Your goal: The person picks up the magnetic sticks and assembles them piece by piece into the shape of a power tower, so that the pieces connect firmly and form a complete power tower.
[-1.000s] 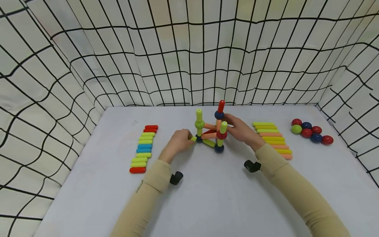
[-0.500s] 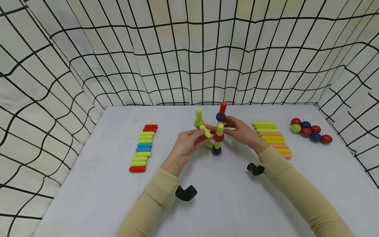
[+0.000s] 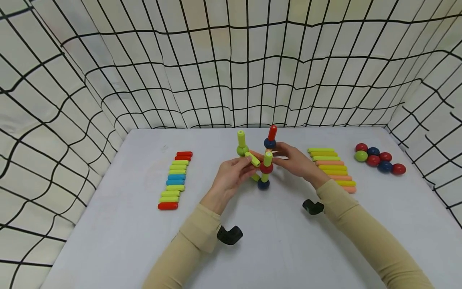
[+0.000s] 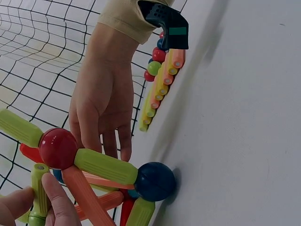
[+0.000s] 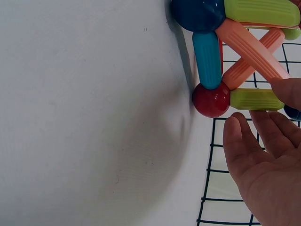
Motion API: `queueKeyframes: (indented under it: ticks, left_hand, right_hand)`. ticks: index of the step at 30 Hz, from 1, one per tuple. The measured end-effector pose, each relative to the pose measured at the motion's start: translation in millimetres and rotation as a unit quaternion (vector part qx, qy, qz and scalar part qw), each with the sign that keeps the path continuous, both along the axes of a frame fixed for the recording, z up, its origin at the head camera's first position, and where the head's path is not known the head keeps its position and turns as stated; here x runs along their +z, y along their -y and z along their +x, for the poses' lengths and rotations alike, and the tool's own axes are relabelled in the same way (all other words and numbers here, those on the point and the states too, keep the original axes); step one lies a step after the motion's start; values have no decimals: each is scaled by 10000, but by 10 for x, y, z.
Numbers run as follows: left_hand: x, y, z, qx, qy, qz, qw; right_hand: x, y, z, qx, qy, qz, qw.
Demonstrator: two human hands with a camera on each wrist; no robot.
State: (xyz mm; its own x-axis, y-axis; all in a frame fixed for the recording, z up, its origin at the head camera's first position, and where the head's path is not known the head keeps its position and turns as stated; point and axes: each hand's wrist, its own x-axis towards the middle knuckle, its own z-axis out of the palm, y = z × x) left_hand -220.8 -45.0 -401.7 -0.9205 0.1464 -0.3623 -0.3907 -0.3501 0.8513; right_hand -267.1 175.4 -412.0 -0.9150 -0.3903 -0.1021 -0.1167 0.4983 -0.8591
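Note:
A structure of magnetic rods and balls [image 3: 266, 167] stands in the middle of the table. My left hand [image 3: 230, 174] pinches a light green magnetic rod [image 3: 254, 160] between thumb and fingers. In the left wrist view, that rod [image 4: 40, 190] stands between the fingertips, its lower end at a green ball [image 4: 36, 219]. At the structure's far right side, my right hand [image 3: 293, 161] holds it. In the right wrist view, the thumb [image 5: 289, 92] lies at the end of an orange rod [image 5: 249, 47], the other fingers beside a yellow-green rod [image 5: 254, 100].
To the left lies a column of red, green and blue rods [image 3: 175, 177]. On the right is a row of yellow, green and orange rods [image 3: 331, 168]. Several red, blue and green balls [image 3: 373, 161] lie farther right. Black netting [image 3: 252, 72] encloses the table's back and sides.
My left hand has come up and right from the structure's lower left to its front, carrying the light green rod. The structure has shifted slightly; my right hand stays at it.

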Motion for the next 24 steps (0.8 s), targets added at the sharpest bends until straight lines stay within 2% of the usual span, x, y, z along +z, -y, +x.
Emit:
queueKeyframes:
  ticks: [8,14,21,24]
  left_hand:
    - [21,-28,9,-31,-26,-443,9990]
    - [12,-90,2,129,-20,-512,9986]
    - [6,-103,13,100,-4,-534,9985]
    - [16,-85,36,166,-102,-791,9967]
  right_hand:
    - [-61,-17,-34,-59,23,29,10000]
    - [-73,-18,-25,-36,11,-13,10000]
    - [-77,-14,-28,-63,62,-17,10000]
    - [-73,-19,-30,-62,88,30,9999]
